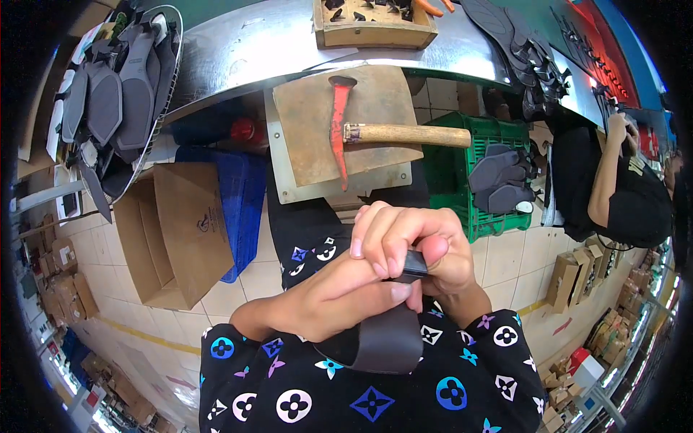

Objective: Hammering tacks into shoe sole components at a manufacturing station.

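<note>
A: Starting at the left, what is there?

B: Grey soles (133, 94) are heaped just off the left end of the table (238, 50). Those nearest the top of the heap appear bare.

A: And further in, where is the strap (393, 343)?

B: In the person's hands, over the lap and below the table's near edge, curved into a broad dark band. The left hand (328, 299) is curled around it, thumb pressing near its upper end. The right hand (426, 227) is folded over from the other side, fingers and thumb pinching a small black piece (413, 265) there.

A: How far along does that look?

B: Partway, by the look of it. The strap is bent and the black piece is at its end, but whether the two are fastened cannot be told; the fingers hide the join. No sole shows on the strap, so that much appears undone.

A: And the hammer (408, 136)?

B: Unheld, on a tan mat (382, 86) by the near edge of the table, its handle pointing right. A wooden box (375, 37) sits farther back.

A: Last, the right?

B: More soles lie in a green crate (476, 224) below the near edge. Dark sandals (498, 25) are bunched toward the table's right end, seemingly further along than the strap in hand.
</note>
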Demonstrator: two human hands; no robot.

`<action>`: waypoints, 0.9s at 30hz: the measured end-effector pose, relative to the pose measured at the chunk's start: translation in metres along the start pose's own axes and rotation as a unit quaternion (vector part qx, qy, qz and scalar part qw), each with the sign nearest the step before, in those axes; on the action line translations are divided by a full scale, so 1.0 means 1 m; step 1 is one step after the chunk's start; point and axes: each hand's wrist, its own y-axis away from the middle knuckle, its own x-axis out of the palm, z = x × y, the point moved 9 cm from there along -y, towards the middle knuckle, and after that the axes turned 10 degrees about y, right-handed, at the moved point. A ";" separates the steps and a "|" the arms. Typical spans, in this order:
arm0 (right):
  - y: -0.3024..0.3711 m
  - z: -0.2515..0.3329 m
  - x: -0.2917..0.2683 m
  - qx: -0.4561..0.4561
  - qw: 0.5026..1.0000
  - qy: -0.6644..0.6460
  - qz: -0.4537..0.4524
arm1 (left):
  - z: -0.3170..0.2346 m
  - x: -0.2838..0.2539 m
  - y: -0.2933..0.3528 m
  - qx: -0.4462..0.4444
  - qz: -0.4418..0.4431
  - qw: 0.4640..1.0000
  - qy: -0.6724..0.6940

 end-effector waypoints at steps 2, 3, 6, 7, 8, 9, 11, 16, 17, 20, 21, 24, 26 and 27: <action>-0.001 -0.001 -0.004 0.007 1.000 -0.003 -0.008 | 0.004 -0.005 -0.004 -0.037 -0.016 0.998 0.056; 0.000 -0.006 -0.007 0.014 1.000 -0.007 -0.012 | 0.004 -0.007 -0.004 -0.038 -0.017 0.998 0.055; -0.002 -0.009 -0.009 0.023 0.999 -0.012 -0.018 | 0.004 -0.011 -0.005 -0.060 -0.022 0.995 0.077; -0.002 -0.010 -0.007 0.028 0.999 -0.013 -0.019 | 0.003 -0.009 -0.004 -0.078 -0.033 0.991 0.102; 0.001 -0.008 -0.004 0.026 0.999 -0.015 -0.015 | 0.002 -0.008 -0.001 -0.094 -0.045 0.987 0.126; 0.008 -0.014 -0.008 0.070 0.996 0.001 -0.046 | 0.002 -0.006 -0.002 -0.079 -0.046 0.985 0.145; 0.000 -0.013 -0.008 0.083 0.994 0.034 -0.064 | 0.001 -0.013 -0.006 -0.040 -0.064 0.987 0.140; 0.010 0.009 -0.054 0.001 0.930 0.342 -0.131 | 0.014 -0.038 -0.023 0.011 -0.106 0.985 0.135; 0.010 0.013 -0.057 -0.002 0.908 0.397 -0.134 | 0.014 -0.043 -0.015 0.024 -0.119 0.985 0.125; 0.005 0.019 -0.075 -0.002 0.877 0.446 -0.177 | 0.039 -0.066 0.009 -0.079 -0.128 0.987 0.060; 0.003 0.024 -0.078 -0.011 0.849 0.494 -0.189 | 0.033 -0.063 0.012 -0.043 -0.104 0.992 0.061; -0.012 0.022 -0.066 -0.046 0.834 0.531 -0.143 | 0.015 -0.063 0.034 0.049 -0.140 0.989 -0.021; -0.017 0.013 -0.060 -0.007 0.851 0.508 -0.130 | -0.006 -0.073 0.057 0.092 -0.226 0.960 -0.137; -0.022 0.006 -0.059 0.000 0.881 0.453 -0.134 | -0.024 -0.080 0.074 0.151 -0.276 0.938 -0.149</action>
